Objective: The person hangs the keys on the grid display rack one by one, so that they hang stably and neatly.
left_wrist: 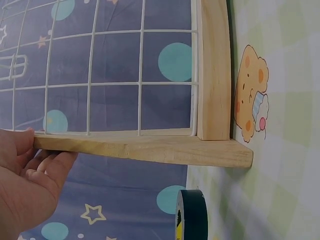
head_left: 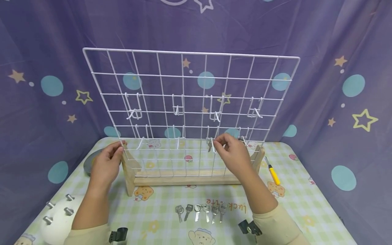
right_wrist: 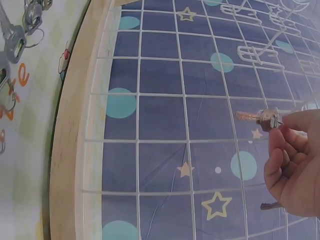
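A white wire grid rack [head_left: 182, 76] stands in a wooden base [head_left: 183, 178], with two rows of white hooks [head_left: 177, 110] on it. My left hand [head_left: 106, 161] holds the upper end of the base's left side piece [left_wrist: 130, 147] between thumb and fingers. At a lower-row hook on the right, my right hand [head_left: 234, 153] pinches the ring of a key [right_wrist: 267, 119]. In the head view that key [head_left: 209, 146] hangs beside my fingertips. A second key [right_wrist: 270, 205] shows partly behind my right hand in the right wrist view, near the last hook.
Several keys [head_left: 197, 209] with rings lie in a row on the checked tablecloth in front of the rack. A yellow-handled screwdriver [head_left: 273, 173] lies to the right. On the left are a dark round roll [left_wrist: 192, 215] and a white rounded object [head_left: 58, 221] with metal pegs.
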Demonstrator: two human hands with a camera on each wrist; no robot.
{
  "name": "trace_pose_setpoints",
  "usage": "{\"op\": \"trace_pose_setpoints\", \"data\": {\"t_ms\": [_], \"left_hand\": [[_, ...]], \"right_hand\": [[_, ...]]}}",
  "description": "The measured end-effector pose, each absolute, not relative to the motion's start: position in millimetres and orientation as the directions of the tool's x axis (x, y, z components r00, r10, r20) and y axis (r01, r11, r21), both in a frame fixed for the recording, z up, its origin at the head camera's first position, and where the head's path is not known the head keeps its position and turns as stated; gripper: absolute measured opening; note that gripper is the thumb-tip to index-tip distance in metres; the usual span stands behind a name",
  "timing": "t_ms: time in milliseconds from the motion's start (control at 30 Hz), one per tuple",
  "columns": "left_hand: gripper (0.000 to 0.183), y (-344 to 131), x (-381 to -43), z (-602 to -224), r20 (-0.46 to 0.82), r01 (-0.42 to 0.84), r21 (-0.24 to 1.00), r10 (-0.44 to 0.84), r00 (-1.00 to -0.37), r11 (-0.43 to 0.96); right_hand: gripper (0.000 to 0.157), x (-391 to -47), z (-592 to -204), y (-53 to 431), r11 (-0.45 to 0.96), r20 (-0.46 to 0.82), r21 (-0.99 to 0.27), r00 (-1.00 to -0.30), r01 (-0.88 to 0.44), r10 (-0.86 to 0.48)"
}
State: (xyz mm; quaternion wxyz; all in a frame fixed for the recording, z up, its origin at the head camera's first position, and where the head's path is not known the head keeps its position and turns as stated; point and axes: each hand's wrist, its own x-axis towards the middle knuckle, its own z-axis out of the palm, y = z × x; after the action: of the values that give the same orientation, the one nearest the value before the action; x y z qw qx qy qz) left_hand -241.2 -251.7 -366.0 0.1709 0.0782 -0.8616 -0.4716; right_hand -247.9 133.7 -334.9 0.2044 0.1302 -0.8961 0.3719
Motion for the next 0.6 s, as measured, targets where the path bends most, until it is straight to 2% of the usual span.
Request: {"op": "trace_pose_setpoints", "data": {"t_ms": [167, 333, 467, 600], "left_hand": [[0.049, -251.2, -240.5, -365.1, 0.221, 0.025, 0.837, -0.294, -0.93, 0.547], [0.049, -249.6, -241.3, -364.3, 0.225, 0.042, 0.839, -0.275, -0.935, 0.543], [0.049, -250.5, -240.8, -364.3, 0.225, 0.04, 0.838, -0.278, -0.934, 0.544], [0.049, -251.6, -240.0, -365.5, 0.23, 0.03, 0.826, -0.288, -0.93, 0.563]], "right_hand": [[0.02, -241.7, -339.9, 144.4, 0.637, 0.398, -0.665, -0.907, -0.39, -0.14], [0.023, -233.8, -350.4, 163.1, 0.588, 0.197, -0.716, -0.917, -0.376, -0.347], [0.017, -230.4, -362.6, 171.9, 0.665, 0.013, -0.634, -0.865, -0.395, -0.501], [0.017, -226.9, -376.7, 172.3, 0.77, -0.162, -0.518, -0.841, -0.372, -0.516]]}}
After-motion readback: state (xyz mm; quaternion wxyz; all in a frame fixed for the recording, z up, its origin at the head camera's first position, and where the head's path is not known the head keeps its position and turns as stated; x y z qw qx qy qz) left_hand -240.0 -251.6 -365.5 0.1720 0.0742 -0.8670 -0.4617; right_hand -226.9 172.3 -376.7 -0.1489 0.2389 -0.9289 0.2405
